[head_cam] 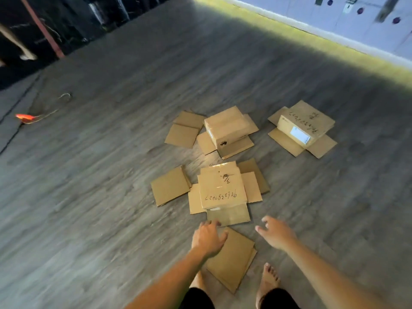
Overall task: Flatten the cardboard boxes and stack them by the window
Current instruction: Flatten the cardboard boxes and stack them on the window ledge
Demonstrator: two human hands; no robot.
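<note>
Bare feet (268, 278) stand either side of a flattened cardboard piece (231, 259) on grey wood-grain floor (89, 197). Left hand (207, 238) hovers over its top edge, fingers loosely spread, gripping nothing. Right hand (275, 233) reaches forward, fingers open and empty. Just ahead: nearest box (223, 190), still upright, flaps splayed, marker digits on top. Two more standing boxes, centre box (227, 128) and labelled box (303, 128), lie beyond; flat pieces (170, 186) beside them. Judgement: flattening part-done; next move needs collapsing the nearest box. Matte corrugated board, creased. Bright window wall (334, 23) is well apart, far right.
</note>
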